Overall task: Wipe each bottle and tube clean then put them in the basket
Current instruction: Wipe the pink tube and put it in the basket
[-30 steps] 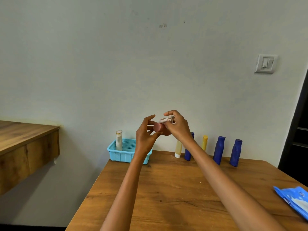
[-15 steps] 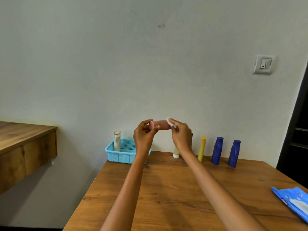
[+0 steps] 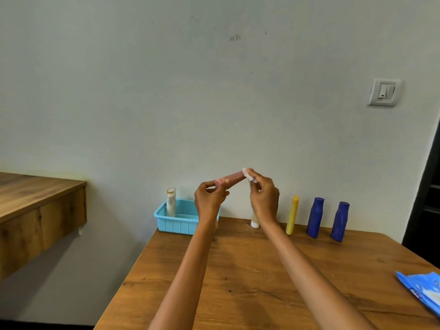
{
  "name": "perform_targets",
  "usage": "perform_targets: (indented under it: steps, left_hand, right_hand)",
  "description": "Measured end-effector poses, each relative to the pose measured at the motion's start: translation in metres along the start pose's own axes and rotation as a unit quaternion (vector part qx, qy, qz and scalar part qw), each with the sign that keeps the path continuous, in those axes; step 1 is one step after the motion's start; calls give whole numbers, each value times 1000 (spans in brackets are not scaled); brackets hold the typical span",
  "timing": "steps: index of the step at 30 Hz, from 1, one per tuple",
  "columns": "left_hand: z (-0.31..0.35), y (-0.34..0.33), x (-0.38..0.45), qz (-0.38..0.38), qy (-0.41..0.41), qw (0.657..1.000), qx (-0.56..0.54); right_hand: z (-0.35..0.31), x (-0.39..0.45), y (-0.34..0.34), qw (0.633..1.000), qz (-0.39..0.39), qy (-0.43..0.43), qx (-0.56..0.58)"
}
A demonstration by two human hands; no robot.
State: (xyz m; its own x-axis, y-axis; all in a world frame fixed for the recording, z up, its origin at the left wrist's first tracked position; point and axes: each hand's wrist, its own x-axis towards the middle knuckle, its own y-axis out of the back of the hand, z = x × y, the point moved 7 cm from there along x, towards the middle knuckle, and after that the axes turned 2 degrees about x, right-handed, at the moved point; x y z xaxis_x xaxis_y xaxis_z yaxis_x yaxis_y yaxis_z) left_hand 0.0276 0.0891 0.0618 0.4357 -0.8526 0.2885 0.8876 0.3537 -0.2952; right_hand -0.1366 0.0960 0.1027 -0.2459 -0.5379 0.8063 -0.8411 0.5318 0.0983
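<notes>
Above the desk: both hands work held up in front of the wall.
Left hand point(image 3: 209, 201): its grip is curled round the lower end of a pink tube point(image 3: 230, 180), which tilts up toward the right.
Right hand point(image 3: 263, 198): its grip pinches a white wipe point(image 3: 248, 174) against the tube's upper end.
Basket point(image 3: 176, 223): light blue, at the desk's far left corner, with a white bottle point(image 3: 171, 203) standing upright inside.
Desk point(image 3: 250, 277): along the wall stand a pale tube point(image 3: 254, 220) partly hidden by the right wrist, a yellow tube point(image 3: 292, 215) and two blue bottles point(image 3: 315, 217) point(image 3: 340, 221).
Right edge: a blue wipes packet point(image 3: 422, 290) lies flat.
</notes>
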Motion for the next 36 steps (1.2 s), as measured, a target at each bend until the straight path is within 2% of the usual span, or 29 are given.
perform_targets:
  steps: [6, 9, 10, 12, 14, 15, 18, 22, 25, 29, 31, 33, 36]
  left_hand:
    - [-1, -1, -5, -39, 37, 997, -54]
    - [-4, -2, -10, -71, 80, 986, -126]
    - [-7, -2, -10, -75, 102, 981, -149]
    - [-13, -3, -9, -77, 145, 969, -184]
    - [-17, -9, -9, -96, 177, 956, -213]
    - [-18, -13, -10, -109, 191, 949, -226]
    - [-22, -22, -13, -133, 227, 932, -249]
    - [-25, -20, -12, -139, 250, 921, -265]
    - [-30, -16, -11, -148, 275, 914, -258]
    - [-36, -18, -10, -171, 284, 927, -176]
    - [-37, -18, -8, -166, 274, 939, -128]
    - [-38, -18, -7, -168, 263, 946, -92]
    - [-41, -20, -7, -182, 262, 945, -74]
  right_hand:
    - [-19, -23, -23, 993, -98, 57, 8]
    - [-19, -27, -28, 985, -161, 30, 54]
    - [-16, -22, -25, 985, -159, 8, 73]
    - [-9, -5, -12, 992, -83, -25, 89]
    - [-7, 8, 2, 997, 1, -30, 74]
    - [-8, 11, 3, 998, 12, -15, 56]
    - [-17, 8, -15, 997, -53, 53, -4]
    - [-17, -19, -31, 986, -128, 111, 0]
    - [-14, -28, -29, 982, -140, 122, 24]
    - [-18, -3, -12, 994, -23, 96, 51]
    - [-21, 11, -9, 996, 11, 88, 32]
    - [-21, 15, -14, 996, -8, 91, -5]
    - [-18, -2, -26, 987, -76, 133, -45]
